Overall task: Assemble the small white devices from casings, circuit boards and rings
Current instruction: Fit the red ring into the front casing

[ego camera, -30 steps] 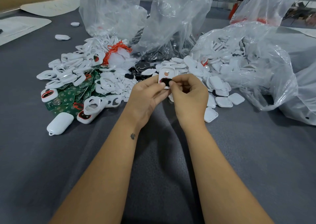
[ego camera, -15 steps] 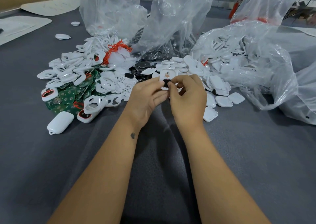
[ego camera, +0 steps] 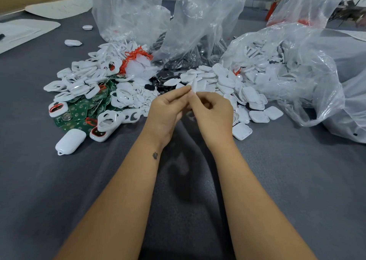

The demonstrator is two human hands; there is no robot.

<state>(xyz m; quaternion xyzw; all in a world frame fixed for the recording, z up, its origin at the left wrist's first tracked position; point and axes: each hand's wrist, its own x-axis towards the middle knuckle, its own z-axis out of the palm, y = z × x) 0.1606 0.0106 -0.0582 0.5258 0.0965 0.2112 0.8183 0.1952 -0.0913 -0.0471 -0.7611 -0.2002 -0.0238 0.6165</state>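
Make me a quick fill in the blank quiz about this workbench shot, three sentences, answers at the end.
1. Both hands, left hand and right hand, pinch one small ____ casing.
2. The circuit boards in the heap on the left are ____ in colour.
3. The bags behind the parts are made of clear ____.

Answers: white; green; plastic

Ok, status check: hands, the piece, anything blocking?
Left hand and right hand both pinching small white plastic casing, held edge-on above grey cloth table. Nothing blocking; white casing pile just behind.
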